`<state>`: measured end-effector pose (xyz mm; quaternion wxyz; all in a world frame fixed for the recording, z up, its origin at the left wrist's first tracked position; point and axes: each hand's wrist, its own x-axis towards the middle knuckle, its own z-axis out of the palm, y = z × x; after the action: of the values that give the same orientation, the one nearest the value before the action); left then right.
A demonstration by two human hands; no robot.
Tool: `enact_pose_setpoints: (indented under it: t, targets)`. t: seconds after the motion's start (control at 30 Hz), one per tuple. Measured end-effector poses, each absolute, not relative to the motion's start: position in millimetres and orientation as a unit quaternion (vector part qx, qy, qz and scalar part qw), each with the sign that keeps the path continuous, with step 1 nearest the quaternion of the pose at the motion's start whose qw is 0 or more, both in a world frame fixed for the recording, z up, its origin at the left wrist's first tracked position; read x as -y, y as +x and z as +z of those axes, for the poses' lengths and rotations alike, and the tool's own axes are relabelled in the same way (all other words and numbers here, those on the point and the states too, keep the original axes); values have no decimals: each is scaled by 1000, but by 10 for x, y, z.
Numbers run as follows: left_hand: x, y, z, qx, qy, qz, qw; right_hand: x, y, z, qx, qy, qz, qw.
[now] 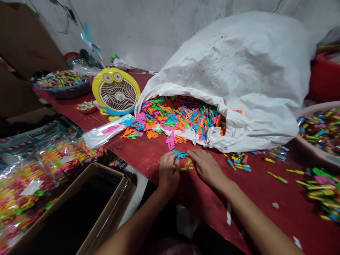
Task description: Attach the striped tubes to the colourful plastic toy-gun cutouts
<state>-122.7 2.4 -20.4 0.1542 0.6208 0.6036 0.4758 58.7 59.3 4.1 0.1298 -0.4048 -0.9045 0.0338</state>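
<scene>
**Left hand (168, 173) and right hand (208, 168) shown over a red-painted wooden counter (247, 202).** The fingers (170, 157) of the left hand are curled downward around a small blue moulded plastic piece (180, 154) and short yellow-green plastic pieces (186, 168); a firm grip cannot be confirmed, as the view there is partly hidden. The fingers (198, 156) of the right hand are extended and spread open, with nothing held, their tips lying just beside the blue piece.

Directly ahead of the fingers, a multicoloured heap of flat plastic pieces (180, 117) spills from the mouth of a white woven sack (239, 78). A pink lattice-like plastic piece (170, 141) lies near the fingertips. To the right of the fingers, small blue-and-yellow plastic pieces (237, 162) are scattered on the counter. Farther right stands a pale pink plastic basin (318, 141) of similar pieces. Left of the fingers is an open cardboard box (87, 209), beside clear bags of colourful pieces (26, 187). Beyond the fingers stands a round yellow electric fan (116, 91).
</scene>
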Motion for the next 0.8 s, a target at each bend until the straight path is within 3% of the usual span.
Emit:
enact_pose_setpoints:
  t: [0.23, 0.4, 0.47, 0.53, 0.67, 0.8]
  targets:
    - [-268, -575, -192, -533, 701, 436, 185, -101, 1604, 72, 871, -477, 16, 113]
    - [-165, -349, -2, -547, 660, 478, 193, 118, 1840, 91, 852, -517, -32, 72]
    - [-29, -275, 71, -532, 639, 492, 257, 144, 1818, 98, 849, -522, -63, 51]
    - [94, -192, 105, -501, 593, 494, 391, 146, 1786, 101, 845, -524, -88, 52]
    - [165, -83, 107, -437, 489, 445, 610, 138, 1825, 82, 809, -564, -50, 158]
    - [72, -67, 98, -407, 498, 414, 644, 182, 1928, 72, 742, -612, 73, 264]
